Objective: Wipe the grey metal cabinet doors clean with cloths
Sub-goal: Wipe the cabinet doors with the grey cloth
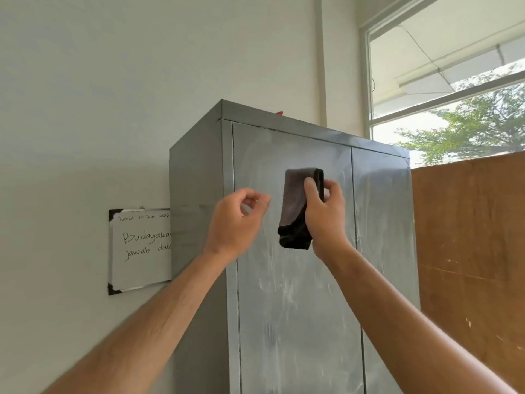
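I see a whiteboard (pixel 140 250) hung on the pale wall (pixel 85 95) to the left of the cabinet (pixel 196 177), with handwriting on it; the cabinet's side panel covers its right part, so the words are cut off. On the cabinet's top, near the back, a small red thing (pixel 279 112) pokes up, too little of it showing to tell what it is. To the right a brown wooden board (pixel 468 237) stands just beside the cabinet, scratched in places, and above it a window (pixel 443 89) shows a tree and the underside of a roof. Both my forearms reach up across the lower view and cover part of the left door (pixel 292 294). That door is grey metal with pale streaks and smears over most of it; the right door (pixel 383 209) beside it shows fainter streaks. My right hand (pixel 324 214) grips a folded dark cloth (pixel 295 203), thumb on the near side and fingers (pixel 329 191) curled round its right edge, and holds it up in front of the upper part of the left door; I cannot tell whether the cloth touches the metal. My left hand (pixel 235 220) is just left of the cloth, apart from it, fingers curled with thumb and forefinger tips close together, holding nothing that I can make out. The picture is slightly blurred at that hand.
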The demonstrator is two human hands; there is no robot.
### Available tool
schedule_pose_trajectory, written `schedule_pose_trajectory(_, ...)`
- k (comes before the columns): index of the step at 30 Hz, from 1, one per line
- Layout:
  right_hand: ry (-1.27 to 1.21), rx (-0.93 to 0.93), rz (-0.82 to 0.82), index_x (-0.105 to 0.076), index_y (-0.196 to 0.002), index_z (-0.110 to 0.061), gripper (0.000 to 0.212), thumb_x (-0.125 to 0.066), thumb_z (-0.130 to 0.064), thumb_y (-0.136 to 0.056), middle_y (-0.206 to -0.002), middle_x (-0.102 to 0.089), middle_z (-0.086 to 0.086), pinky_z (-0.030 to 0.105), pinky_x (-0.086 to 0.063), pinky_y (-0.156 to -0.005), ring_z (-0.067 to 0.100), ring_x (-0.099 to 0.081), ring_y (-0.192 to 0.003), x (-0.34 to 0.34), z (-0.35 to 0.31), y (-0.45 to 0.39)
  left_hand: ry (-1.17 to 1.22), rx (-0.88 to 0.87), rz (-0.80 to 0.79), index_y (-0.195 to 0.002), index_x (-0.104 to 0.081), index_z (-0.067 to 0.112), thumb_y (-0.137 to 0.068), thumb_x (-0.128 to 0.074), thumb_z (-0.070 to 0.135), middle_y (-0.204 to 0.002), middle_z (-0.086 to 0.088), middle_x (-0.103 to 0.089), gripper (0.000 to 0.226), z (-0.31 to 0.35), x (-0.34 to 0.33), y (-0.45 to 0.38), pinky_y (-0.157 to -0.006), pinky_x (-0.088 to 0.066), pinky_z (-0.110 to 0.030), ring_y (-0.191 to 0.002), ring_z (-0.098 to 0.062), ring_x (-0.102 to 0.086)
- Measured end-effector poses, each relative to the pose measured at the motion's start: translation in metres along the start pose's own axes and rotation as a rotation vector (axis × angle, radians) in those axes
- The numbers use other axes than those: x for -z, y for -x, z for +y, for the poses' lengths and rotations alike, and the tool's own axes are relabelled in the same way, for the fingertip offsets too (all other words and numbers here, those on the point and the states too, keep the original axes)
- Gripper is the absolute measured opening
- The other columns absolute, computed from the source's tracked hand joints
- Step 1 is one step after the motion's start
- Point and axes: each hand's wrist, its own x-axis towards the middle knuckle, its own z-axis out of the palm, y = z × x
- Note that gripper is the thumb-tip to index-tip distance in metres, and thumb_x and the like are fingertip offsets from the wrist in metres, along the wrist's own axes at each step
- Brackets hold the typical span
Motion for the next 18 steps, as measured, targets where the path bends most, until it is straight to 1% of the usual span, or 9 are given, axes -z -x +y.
schedule_pose_trajectory(2,0.078,0.192,0.057,-0.052,-0.112,-0.03,0.016,-0.061,-0.039,-0.103,-0.093,-0.066,0.001,0.029,-0.057,-0.067,0.015,-0.068,-0.081,-0.009,-0.014,-0.026,-0.032,-0.103,0.181,-0.094,-0.068,0.024,-0.099,-0.064,0.038,-0.092,0.014,-0.067,0.015,-0.007,0.007,-0.019,-0.071,-0.046,-0.019,-0.081,-0.006,-0.06)
schedule_pose_trajectory(4,0.154,0.433,0.092,-0.052,-0.111,-0.032,0.012,-0.06,-0.037,-0.103,-0.089,-0.061,-0.004,0.025,-0.052,-0.062,0.012,-0.062,-0.077,-0.02,-0.026,-0.053,-0.074,-0.145,0.292,-0.105,-0.066,0.021,-0.096,-0.06,0.036,-0.103,0.012,-0.059,0.018,-0.013,0.01,-0.035,-0.084,-0.042,-0.02,-0.095,-0.007,-0.053)
schedule_pose_trajectory(6,0.275,0.649,0.075,-0.054,-0.116,-0.029,0.013,-0.058,-0.035,-0.104,-0.101,-0.06,-0.005,0.024,-0.047,-0.071,0.011,-0.059,-0.089,-0.03,-0.031,-0.082,-0.107,-0.102,0.308,-0.122,-0.061,0.018,-0.095,-0.056,0.04,-0.117,0.009,-0.05,0.034,-0.019,0.008,-0.048,-0.096,-0.042,-0.029,-0.109,-0.014,-0.047)
schedule_pose_trajectory(7,0.354,0.732,0.052,-0.055,-0.12,-0.026,0.017,-0.057,-0.033,-0.104,-0.108,-0.059,-0.002,0.027,-0.047,-0.075,0.015,-0.058,-0.096,-0.036,-0.033,-0.098,-0.104,-0.078,0.297,-0.129,-0.057,0.017,-0.096,-0.054,0.042,-0.122,0.008,-0.046,0.041,-0.02,0.007,-0.054,-0.1,-0.044,-0.035,-0.113,-0.016,-0.044)
schedule_pose_trajectory(9,0.516,0.861,0.002,-0.057,-0.125,-0.02,0.022,-0.056,-0.028,-0.105,-0.114,-0.055,0.005,0.039,-0.051,-0.076,0.025,-0.055,-0.101,-0.047,-0.037,-0.128,-0.085,-0.053,0.274,-0.139,-0.051,0.018,-0.098,-0.05,0.044,-0.128,0.01,-0.041,0.048,-0.021,0.007,-0.068,-0.106,-0.045,-0.044,-0.118,-0.015,-0.043)
schedule_pose_trajectory(11,0.662,1.003,-0.047,-0.059,-0.125,-0.017,0.022,-0.058,-0.021,-0.103,-0.114,-0.053,0.01,0.048,-0.052,-0.077,0.031,-0.052,-0.099,-0.061,-0.043,-0.151,-0.061,-0.033,0.272,-0.144,-0.048,0.019,-0.1,-0.044,0.046,-0.133,0.01,-0.04,0.052,-0.018,0.007,-0.082,-0.111,-0.043,-0.046,-0.122,-0.016,-0.045)
schedule_pose_trajectory(13,0.762,1.135,-0.109,-0.061,-0.124,-0.017,0.025,-0.062,-0.013,-0.1,-0.115,-0.053,0.014,0.052,-0.051,-0.084,0.035,-0.052,-0.097,-0.079,-0.048,-0.164,-0.047,-0.01,0.307,-0.147,-0.047,0.021,-0.102,-0.038,0.049,-0.134,0.013,-0.04,0.054,-0.015,0.005,-0.093,-0.114,-0.04,-0.044,-0.123,-0.014,-0.046)
schedule_pose_trajectory(15,0.759,1.237,-0.175,-0.063,-0.122,-0.016,0.027,-0.067,-0.01,-0.096,-0.119,-0.057,0.015,0.054,-0.052,-0.086,0.038,-0.054,-0.1,-0.095,-0.042,-0.169,-0.073,-0.008,0.37,-0.149,-0.047,0.024,-0.103,-0.035,0.049,-0.135,0.015,-0.042,0.053,-0.016,-0.002,-0.096,-0.117,-0.037,-0.043,-0.126,-0.01,-0.043)
schedule_pose_trajectory(18,0.615,1.34,-0.292,-0.069,-0.118,-0.012,0.02,-0.066,-0.018,-0.1,-0.13,-0.064,0.009,0.054,-0.049,-0.095,0.038,-0.056,-0.113,-0.103,-0.014,-0.163,-0.141,-0.028,0.425,-0.157,-0.038,0.023,-0.106,-0.03,0.049,-0.152,0.008,-0.041,0.057,-0.022,-0.015,-0.092,-0.122,-0.029,-0.037,-0.136,-0.004,-0.034)
